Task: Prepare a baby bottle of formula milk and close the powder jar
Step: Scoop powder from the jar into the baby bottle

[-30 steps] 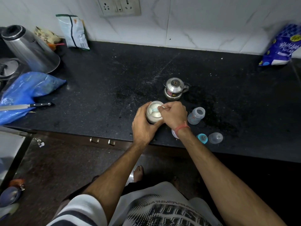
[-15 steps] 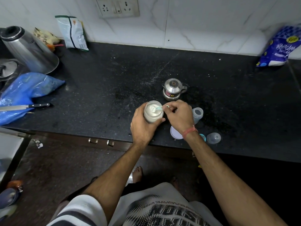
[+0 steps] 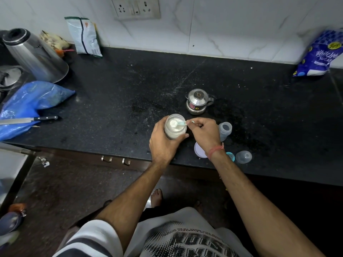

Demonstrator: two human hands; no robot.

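Note:
An open glass powder jar [image 3: 175,129] full of white powder stands near the front edge of the black counter [image 3: 115,93]. My left hand [image 3: 163,143] grips it from the left. My right hand [image 3: 203,133] pinches the handle of a small light-blue scoop [image 3: 178,123], whose bowl sits heaped with powder inside the jar mouth. The open baby bottle [image 3: 225,130] stands just right of my right hand. The jar's white lid [image 3: 199,150] lies flat under my right wrist. The bottle's teal ring [image 3: 231,156] and clear cap [image 3: 243,157] lie near the counter edge.
A small steel pot with lid [image 3: 197,102] stands behind the jar. A knife [image 3: 29,120] lies on a blue plastic bag [image 3: 31,104] at the left, beside a steel kettle [image 3: 33,54]. A sugar packet [image 3: 319,54] leans at the back right, a pouch [image 3: 84,37] at the back left.
My right hand has drawn back to the right, uncovering the jar mouth, and the scoop now shows heaped with powder. My left hand keeps its grip on the jar.

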